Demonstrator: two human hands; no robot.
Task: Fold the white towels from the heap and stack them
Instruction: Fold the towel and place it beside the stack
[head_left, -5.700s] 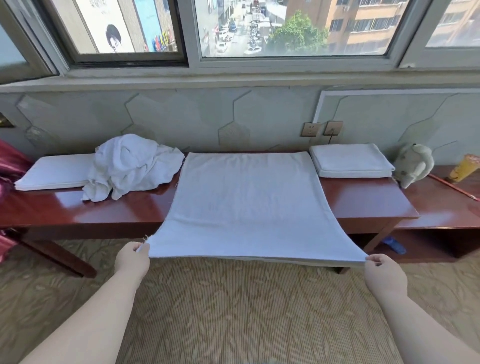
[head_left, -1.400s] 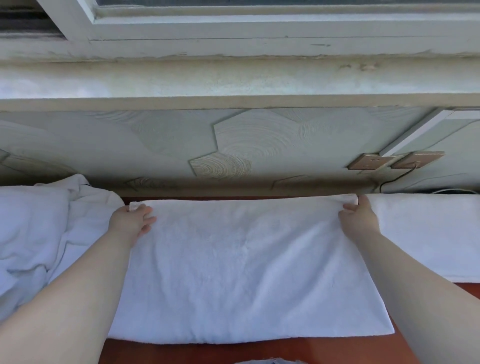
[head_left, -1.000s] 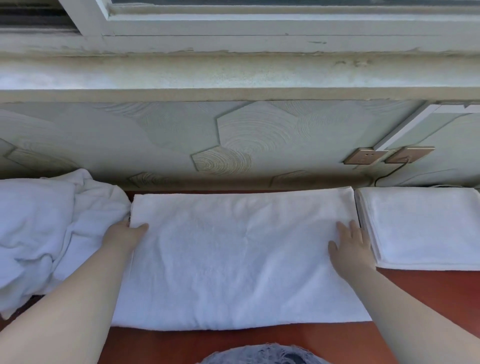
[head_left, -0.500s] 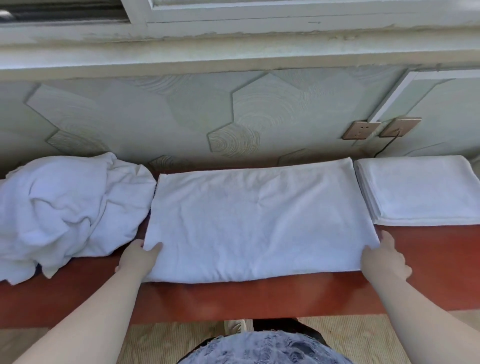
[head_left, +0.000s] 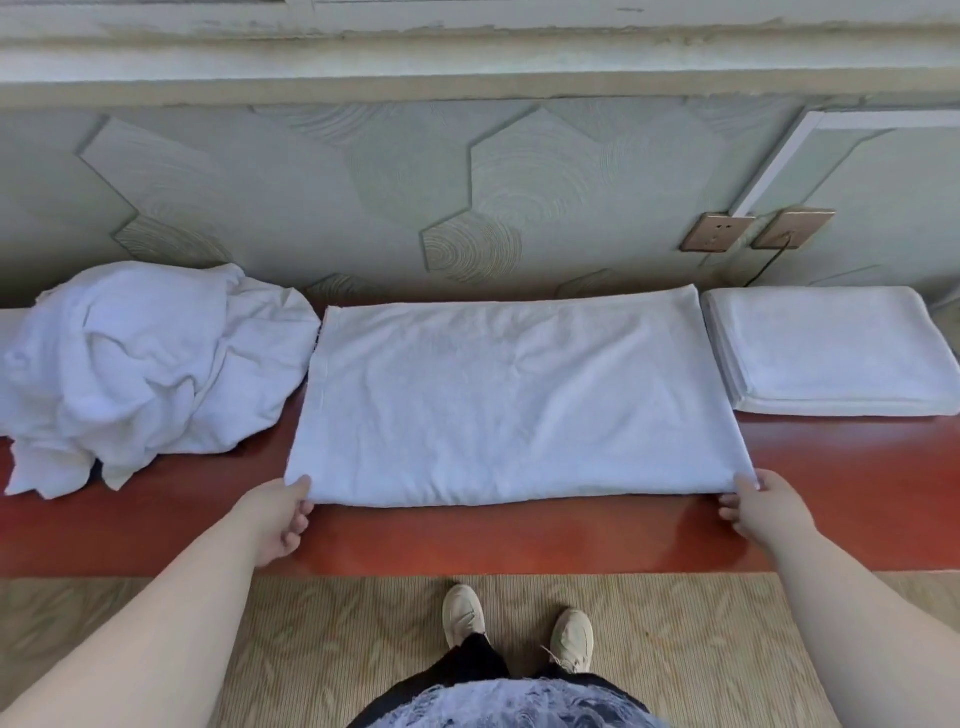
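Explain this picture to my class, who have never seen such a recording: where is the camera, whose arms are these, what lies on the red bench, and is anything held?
No machine here: a person wears a camera on the head, looking down, so the arms are their own. On the red bench lie a crumpled heap of white towels at left, a flat middle towel, and a neat folded stack at right. The left hand and right hand each pinch a near corner of that middle towel.

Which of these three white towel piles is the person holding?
The half-folded towel in the middle: the left hand and right hand pinch its near corners. The crumpled heap and the folded stack lie untouched.
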